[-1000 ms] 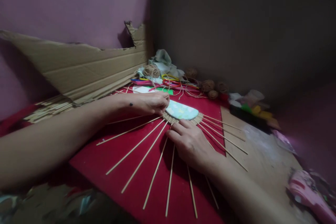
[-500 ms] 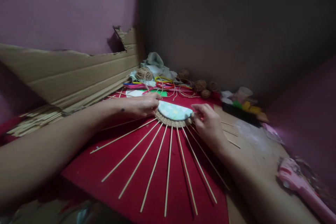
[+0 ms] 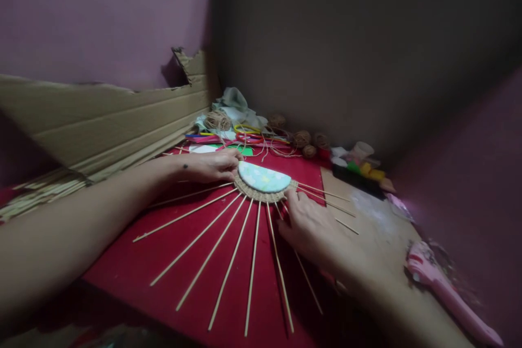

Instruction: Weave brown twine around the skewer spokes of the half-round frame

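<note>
A half-round piece covered in pale blue floral fabric point(image 3: 265, 176) lies on the red board, its straight edge away from me. Woven cord point(image 3: 261, 194) borders its curved side, and several thin sticks point(image 3: 232, 263) fan out from it. My left hand point(image 3: 220, 165) is closed on the left end of the woven edge, its fingertips pressed together. At the right lower part of the weave, my right hand point(image 3: 304, 220) has its fingers bent over the border and the sticks, with the thumb apart below; no separate object shows in it.
Behind the work lie scissors point(image 3: 248, 130), twine balls point(image 3: 302, 138) and crumpled cloth point(image 3: 234, 99). Cardboard point(image 3: 122, 114) leans at the left wall. A black tray point(image 3: 354, 180) with small items and a pink glue gun point(image 3: 438, 277) are on the right.
My right hand has moved from the right end of the piece down and left along the curved edge, uncovering the right-hand sticks. My left hand stays at the left end. The view has shifted slightly.
</note>
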Tool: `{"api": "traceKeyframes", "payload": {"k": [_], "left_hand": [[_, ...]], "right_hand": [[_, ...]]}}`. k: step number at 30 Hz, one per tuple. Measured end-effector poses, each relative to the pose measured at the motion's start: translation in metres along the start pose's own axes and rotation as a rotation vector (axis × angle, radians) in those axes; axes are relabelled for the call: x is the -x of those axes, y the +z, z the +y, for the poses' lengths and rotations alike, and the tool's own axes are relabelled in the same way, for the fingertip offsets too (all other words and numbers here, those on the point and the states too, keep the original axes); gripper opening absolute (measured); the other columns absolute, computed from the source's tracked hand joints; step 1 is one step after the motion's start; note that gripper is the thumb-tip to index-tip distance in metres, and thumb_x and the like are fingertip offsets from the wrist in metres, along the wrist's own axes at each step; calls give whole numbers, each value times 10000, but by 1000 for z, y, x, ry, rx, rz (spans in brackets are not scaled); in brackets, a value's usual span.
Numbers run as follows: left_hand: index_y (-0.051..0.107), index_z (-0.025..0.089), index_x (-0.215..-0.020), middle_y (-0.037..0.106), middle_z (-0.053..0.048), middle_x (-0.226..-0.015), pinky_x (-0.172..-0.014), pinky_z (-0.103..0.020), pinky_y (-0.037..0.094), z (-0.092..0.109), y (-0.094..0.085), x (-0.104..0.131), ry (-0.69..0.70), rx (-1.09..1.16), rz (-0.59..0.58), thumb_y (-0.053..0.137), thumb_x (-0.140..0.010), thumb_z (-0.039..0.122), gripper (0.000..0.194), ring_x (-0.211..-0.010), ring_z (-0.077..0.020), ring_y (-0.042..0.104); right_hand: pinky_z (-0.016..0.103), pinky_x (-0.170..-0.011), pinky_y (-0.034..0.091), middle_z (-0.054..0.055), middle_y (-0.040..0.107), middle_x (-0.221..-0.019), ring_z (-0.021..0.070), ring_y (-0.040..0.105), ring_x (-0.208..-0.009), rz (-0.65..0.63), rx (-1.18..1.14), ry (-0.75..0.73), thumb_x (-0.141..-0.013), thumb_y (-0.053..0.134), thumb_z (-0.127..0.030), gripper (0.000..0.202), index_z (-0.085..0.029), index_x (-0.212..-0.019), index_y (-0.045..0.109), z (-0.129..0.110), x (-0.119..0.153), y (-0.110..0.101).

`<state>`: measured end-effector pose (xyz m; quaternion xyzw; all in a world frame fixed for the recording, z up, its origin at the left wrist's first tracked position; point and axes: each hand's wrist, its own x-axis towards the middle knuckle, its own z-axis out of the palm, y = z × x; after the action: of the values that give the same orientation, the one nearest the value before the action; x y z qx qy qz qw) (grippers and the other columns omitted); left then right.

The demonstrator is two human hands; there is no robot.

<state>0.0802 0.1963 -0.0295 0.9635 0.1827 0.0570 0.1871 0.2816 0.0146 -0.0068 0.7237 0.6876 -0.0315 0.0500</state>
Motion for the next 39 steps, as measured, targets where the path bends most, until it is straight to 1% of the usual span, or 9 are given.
{"api": "traceKeyframes", "payload": {"k": [6, 13, 18, 22, 25, 28, 32, 35, 39], "left_hand": [[546, 147, -769, 518, -91, -1093, -910, -299, 427, 3, 0, 0, -22, -23, 58, 466, -833, 321, 201, -981, -188, 499], [568, 146, -705, 572, -101, -912, -773, -317, 448, 35, -1, -6, -149, -219, 90, 503, -781, 244, 140, -844, -209, 525], [592, 116, -805, 573, -170, -1004, -799, -361, 446, 68, 22, -4, -387, -337, 98, 490, -801, 216, 143, -941, -274, 538], [569, 70, -972, 520, -232, -1165, -837, -400, 452, 72, 49, -3, -476, -355, 160, 472, -808, 208, 235, -1034, -317, 521], [562, 98, -1002, 458, -201, -1291, -962, -448, 395, 64, 61, -2, -361, -429, 271, 442, -807, 170, 241, -1181, -331, 429], [558, 117, -989, 447, -171, -1307, -1005, -440, 365, 59, 63, 0, -218, -435, 331, 379, -830, 130, 240, -1205, -298, 390], [557, 113, -907, 511, -170, -1154, -923, -427, 422, 64, 55, 3, -204, -383, 297, 388, -849, 152, 182, -1051, -271, 442], [538, 131, -828, 528, -139, -1027, -859, -396, 442, 70, 49, 7, -111, -359, 313, 378, -870, 160, 168, -953, -236, 440], [506, 144, -797, 531, -111, -915, -759, -336, 442, 72, 44, 15, -19, -333, 286, 361, -883, 168, 171, -838, -196, 448]], "right_hand": [[338, -603, 388, 170, 604, -1013, 283, 601, -870, 90, 33, -7, -772, 465, -176, 305, -150, -1074, 502, -1, -7, 2], [384, -751, 423, 205, 610, -1155, 314, 589, -1004, 132, 54, -110, -751, 478, -218, 517, -92, -1252, 458, 41, -26, -15], [421, -823, 411, 200, 588, -1211, 308, 565, -1045, 159, 63, -201, -763, 503, -225, 547, -119, -1298, 453, 64, -46, -9], [422, -866, 408, 169, 595, -1183, 277, 546, -1055, 176, 39, -225, -765, 519, -173, 470, -141, -1233, 516, 72, -55, 3], [381, -877, 420, 153, 587, -1170, 243, 536, -1049, 198, 8, -232, -790, 496, -127, 398, -131, -1184, 555, 76, -55, 11], [377, -886, 431, 130, 609, -1090, 222, 537, -1005, 358, -70, -268, -793, 477, -63, 339, -141, -1093, 614, 75, -48, 17], [355, -853, 469, 91, 650, -987, 193, 556, -942, 602, -343, -526, -826, 487, -46, 242, -160, -951, 660, 58, -34, 31], [351, -841, 487, 85, 652, -1004, 180, 563, -945, 607, -471, -638, -862, 493, -87, 215, -162, -983, 654, 41, -28, 42], [413, -877, 479, 118, 643, -1057, 210, 549, -994, 573, -434, -665, -851, 517, -112, 273, -140, -1103, 620, 30, -27, 47]]}}
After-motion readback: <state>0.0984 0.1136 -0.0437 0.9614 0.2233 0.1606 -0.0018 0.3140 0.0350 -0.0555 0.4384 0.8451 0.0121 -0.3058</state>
